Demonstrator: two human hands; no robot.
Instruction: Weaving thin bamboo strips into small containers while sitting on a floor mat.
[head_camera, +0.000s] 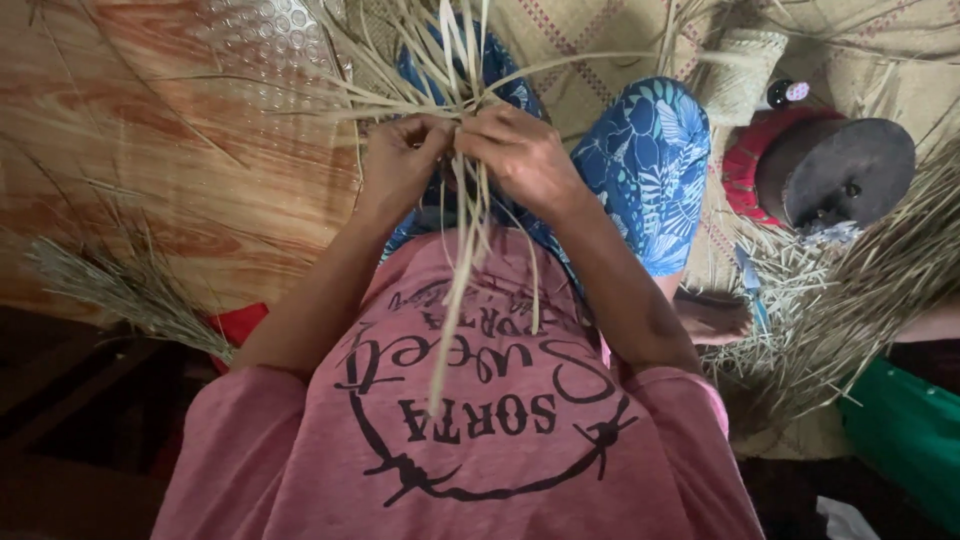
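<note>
- the bundle of pale straw strips (455, 90) sits between the two hands, just above the person's lap, with loose ends fanning upward and several long strips hanging down over the pink shirt (470, 420).
- the left hand (400, 160) has its grip pressed together on the strips at the crossing point, fingers curled in around them.
- the right hand (520, 155) is touching the left, its grip also pinching the same strips, knuckles toward the camera.
- under the hands lie the person's knees in blue leaf-patterned cloth (650, 170).
- a woven mat (600, 40) covers the floor beyond the knees; to the left is a wood-patterned floor (150, 130).
- a loose tuft of dry straw (130, 285) lies on that floor, well apart from the hands.
- at the right a small woven basket (742, 70) stands beside a dark round lid (850, 170) on a red container (745, 165).
- a heap of straw (840, 300) spreads below them, near a green cloth (905, 430).
</note>
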